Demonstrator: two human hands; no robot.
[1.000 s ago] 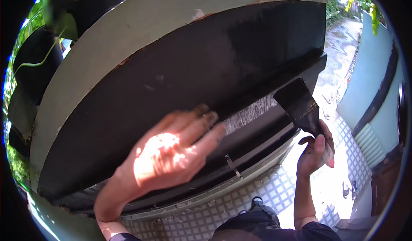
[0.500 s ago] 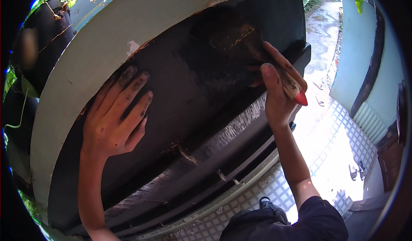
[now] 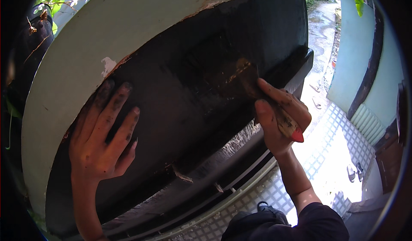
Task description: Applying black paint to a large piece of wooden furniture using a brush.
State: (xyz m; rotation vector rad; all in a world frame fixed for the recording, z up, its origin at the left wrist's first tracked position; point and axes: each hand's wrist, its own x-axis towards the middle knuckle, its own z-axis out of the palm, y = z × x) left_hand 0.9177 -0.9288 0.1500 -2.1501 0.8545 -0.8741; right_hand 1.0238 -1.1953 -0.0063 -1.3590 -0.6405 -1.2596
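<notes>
My right hand (image 3: pixel 274 131) grips a paintbrush (image 3: pixel 286 124) with a wooden, red-tipped handle. Its wide dark head rests against the black-painted panel (image 3: pixel 167 116), and the bristles are hard to tell from the dark surface. Around the brush the paint looks glossy and wet. My left hand (image 3: pixel 99 142) lies on the panel's left part, fingers spread and smudged with black, holding nothing. Along the panel's curved upper edge runs a pale grey-green border (image 3: pixel 68 76) with chipped, brownish patches.
Below the panel is a ledge with an unevenly painted, streaky strip (image 3: pixel 240 138). Tiled floor (image 3: pixel 330 134) lies to the right, with a pair of sandals (image 3: pixel 355 172). A pale wall (image 3: pixel 356 48) stands far right. A dark pot (image 3: pixel 32 43) and plants are at the upper left.
The right hand and brush have moved downward, the handle still in its grip. My left hand appears slightly lower and farther left, along with a small shift of the view.
</notes>
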